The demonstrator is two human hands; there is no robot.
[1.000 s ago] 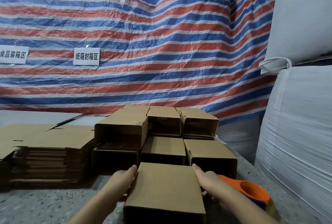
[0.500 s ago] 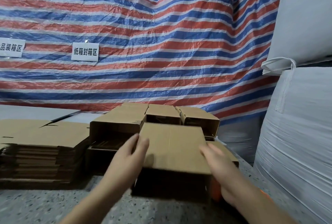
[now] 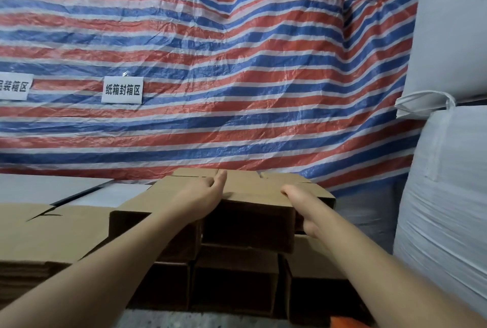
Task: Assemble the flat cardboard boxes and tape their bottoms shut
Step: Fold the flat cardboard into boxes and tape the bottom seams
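Step in hand, by the look of it: setting an assembled box (image 3: 253,197) on the upper tier of the stack (image 3: 232,275). Box lies on its side, open mouth toward the camera, dark inside; taped bottom presumably at the far end, not visible.

Left hand (image 3: 204,197) on the box's left top edge, fingers (image 3: 220,177) straight and close together, lying flat along the top face, thumb side down the left wall. Pressing rather than gripping. Right hand (image 3: 303,208) against the right wall, thumb along the top right edge, remaining fingers partly hidden behind the box; seemingly flat against the cardboard, no curl round it visible. Box thus squeezed between two flat palms.

To do well: keep pressure light and even, since thin walls buckle under a hard squeeze. Square the front edge with the box below and the left wall with the neighbour box (image 3: 158,201), just beside and apparently touching. Slide fully back before letting go, so no overhang. Release both palms together to avoid twisting it.

Flat blanks (image 3: 52,227) piled at left on the tabletop (image 3: 200,321). Orange object (image 3: 345,323) at bottom edge, too little showing to identify. Striped tarp (image 3: 210,77) behind, white sacks (image 3: 448,196) at right.
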